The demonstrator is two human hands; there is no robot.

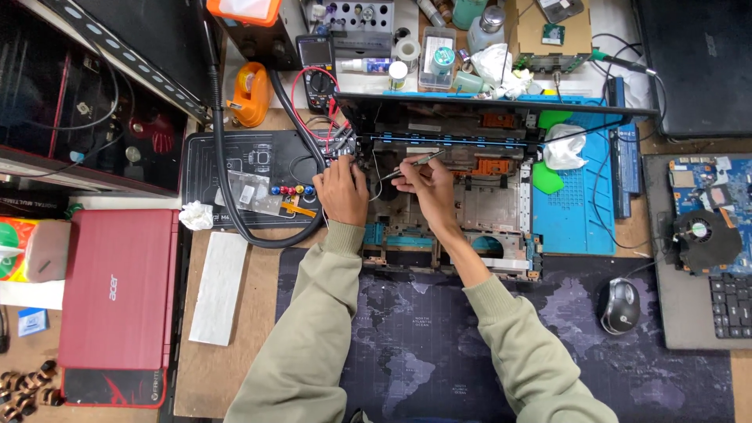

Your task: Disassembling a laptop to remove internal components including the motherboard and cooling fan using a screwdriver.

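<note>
Both hands bend over the laptop chassis [454, 211]: right hand [419, 182] pinches tweezers [413, 164], left hand [342, 190] seemingly clenched.

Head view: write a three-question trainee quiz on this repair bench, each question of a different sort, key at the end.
1. True or false: the right hand holds a slim metal tool over the opened laptop chassis.
2. Multiple choice: what lies at the left of the bench? A) a closed red laptop B) a green kettle C) a white printer
3. Fill in: the computer mouse sits on a dark mat printed with a world ____.

Key
1. True.
2. A.
3. Map; the mat also lies under both sleeves. The left hand rests at the chassis's left edge, near the multimeter leads.
</note>
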